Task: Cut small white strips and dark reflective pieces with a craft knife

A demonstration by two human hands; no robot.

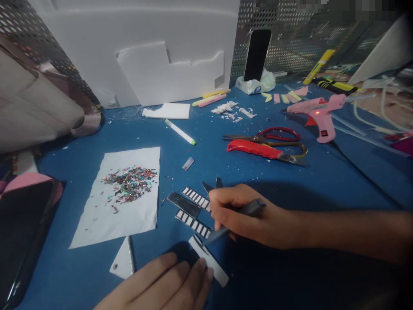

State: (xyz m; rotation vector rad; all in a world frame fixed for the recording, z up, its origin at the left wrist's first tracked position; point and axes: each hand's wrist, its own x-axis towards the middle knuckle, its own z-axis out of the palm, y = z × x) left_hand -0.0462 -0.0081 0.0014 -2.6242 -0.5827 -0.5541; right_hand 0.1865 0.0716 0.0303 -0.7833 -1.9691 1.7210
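A dark marker (250, 211) is pinched in my right hand (254, 213), its lower end at a white strip (214, 267) that bears dark lines near its upper end. My left hand (164, 282) lies with fingers stretched out, the fingertips resting on the strip's left edge; its thumb is out of sight. Just beyond are two strips with black-and-white bars, the upper striped strip (195, 197) and the lower striped strip (192, 223), with a black strip (183, 204) between them. Dark pointed pieces (208, 186) stick out behind my right hand.
Colourful small bits (132, 183) cover a white paper (97, 228) at left, near a phone (24, 241). A red-handled knife (254, 148), scissors (279, 134) and a pink glue gun (318, 110) with a lit red light lie at right. Another phone (257, 54) stands behind.
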